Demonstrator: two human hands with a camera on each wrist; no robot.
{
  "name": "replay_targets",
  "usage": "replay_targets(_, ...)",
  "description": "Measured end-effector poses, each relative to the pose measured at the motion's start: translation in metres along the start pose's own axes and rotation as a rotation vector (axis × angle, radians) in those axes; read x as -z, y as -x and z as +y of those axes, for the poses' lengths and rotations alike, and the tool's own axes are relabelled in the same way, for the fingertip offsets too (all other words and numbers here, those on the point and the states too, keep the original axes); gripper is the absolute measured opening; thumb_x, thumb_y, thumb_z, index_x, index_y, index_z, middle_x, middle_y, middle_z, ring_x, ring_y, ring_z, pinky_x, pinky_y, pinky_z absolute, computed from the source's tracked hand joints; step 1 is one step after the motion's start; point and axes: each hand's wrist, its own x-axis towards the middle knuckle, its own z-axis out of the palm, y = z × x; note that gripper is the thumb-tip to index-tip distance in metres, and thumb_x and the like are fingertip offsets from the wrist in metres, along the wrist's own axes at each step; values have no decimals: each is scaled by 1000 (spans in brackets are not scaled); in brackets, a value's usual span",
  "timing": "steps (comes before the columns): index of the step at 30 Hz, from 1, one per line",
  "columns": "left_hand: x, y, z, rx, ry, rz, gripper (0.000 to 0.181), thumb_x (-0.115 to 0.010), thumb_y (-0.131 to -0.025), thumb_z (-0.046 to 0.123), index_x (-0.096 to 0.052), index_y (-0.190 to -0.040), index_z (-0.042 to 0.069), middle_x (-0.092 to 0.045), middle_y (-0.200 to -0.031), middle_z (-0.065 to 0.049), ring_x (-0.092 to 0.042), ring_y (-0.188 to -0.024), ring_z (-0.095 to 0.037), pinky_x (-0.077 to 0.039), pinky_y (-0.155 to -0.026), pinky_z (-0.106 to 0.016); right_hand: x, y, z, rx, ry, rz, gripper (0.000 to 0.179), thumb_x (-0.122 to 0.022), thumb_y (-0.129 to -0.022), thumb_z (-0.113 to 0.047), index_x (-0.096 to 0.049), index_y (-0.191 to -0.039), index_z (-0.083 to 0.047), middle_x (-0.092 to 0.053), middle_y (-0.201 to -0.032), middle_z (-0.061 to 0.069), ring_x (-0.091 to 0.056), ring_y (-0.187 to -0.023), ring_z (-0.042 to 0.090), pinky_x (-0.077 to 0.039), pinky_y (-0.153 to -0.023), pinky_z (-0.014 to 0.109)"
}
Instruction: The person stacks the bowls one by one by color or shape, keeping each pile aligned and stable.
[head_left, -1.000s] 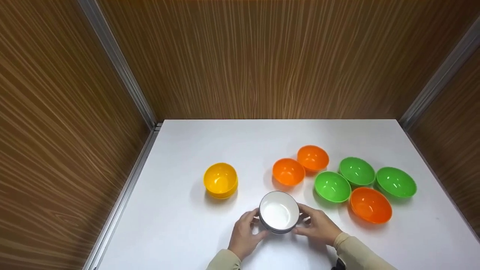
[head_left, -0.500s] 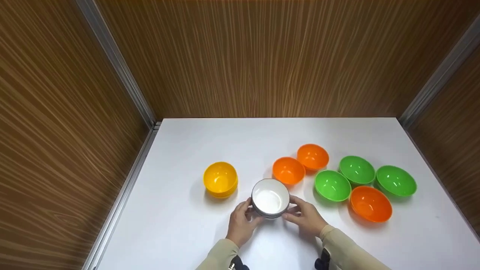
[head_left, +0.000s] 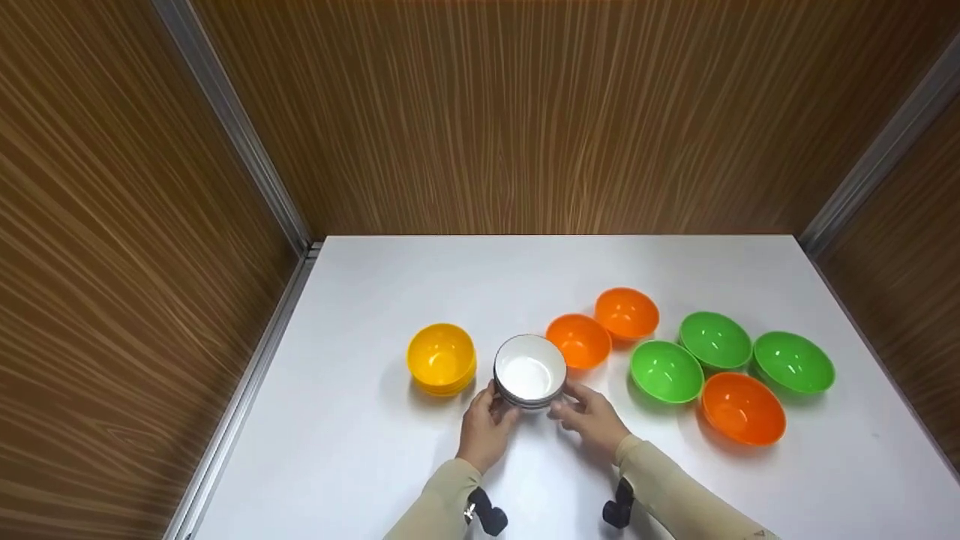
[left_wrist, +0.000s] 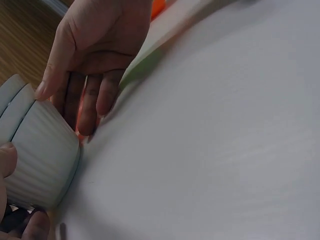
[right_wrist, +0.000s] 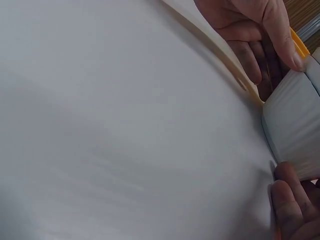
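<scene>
A stack of white bowls with thin dark rims (head_left: pixel 530 367) is at the middle of the table, nested and upright. My left hand (head_left: pixel 484 433) holds it from the left, thumb near the front and fingers round the side. From the right, my right hand (head_left: pixel 594 418) grips it; in the left wrist view its thumb touches the ribbed wall near a rim. The right wrist view has the stack's base (right_wrist: pixel 285 150) low against the tabletop, with fingertips beside it. An orange bowl (head_left: pixel 577 341) lies just behind the stack, partly overlapped by it.
Left of the stack stands a yellow stack of bowls (head_left: pixel 441 360). To the right are another orange bowl (head_left: pixel 626 313), several green bowls (head_left: pixel 665 372) and a nearer orange bowl (head_left: pixel 742 409). Wood-grain panels (head_left: pixel 510 112) enclose the white table (head_left: pixel 337 450) at back and sides.
Both hands have carried the white stack away from the front edge and a little left, bringing it between the yellow stack and the orange bowl. The other bowls have stayed put.
</scene>
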Motion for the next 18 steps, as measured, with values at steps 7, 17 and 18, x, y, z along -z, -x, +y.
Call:
replay_targets(7, 1, -11, -5, 15, 14, 28, 61, -64, -92, 12, -37, -144, -4, -49, -138, -14, -53, -122, -25, -47, -99, -26, -7, -11, -2, -36, -24, 12, 71, -60, -95, -32, -28, -149, 2, -61, -120, 19, -66, -92, 28, -57, -78, 37)
replay_targets(17, -2, -20, -12, 27, 20, 34, 60, -60, -96, 19, -34, -146, -1, -50, -136, -11, -54, -117, -21, -49, -96, -27, -13, -13, -16, -72, -6, 61, 64, -57, -97, -28, -30, -148, 1, -65, -109, 19, -66, -85, 31, -56, -69, 39)
replay_targets(18, -2, -20, -13, 32, 18, 32, 60, -60, -96, 20, -34, -146, -1, -50, -136, -11, -54, -116, -20, -49, -96, -27, -13, -14, -16, -78, 0, 64, 64, -57, -98, -29, -30, -148, 0, -64, -112, 19, -66, -85, 31, -56, -69, 39)
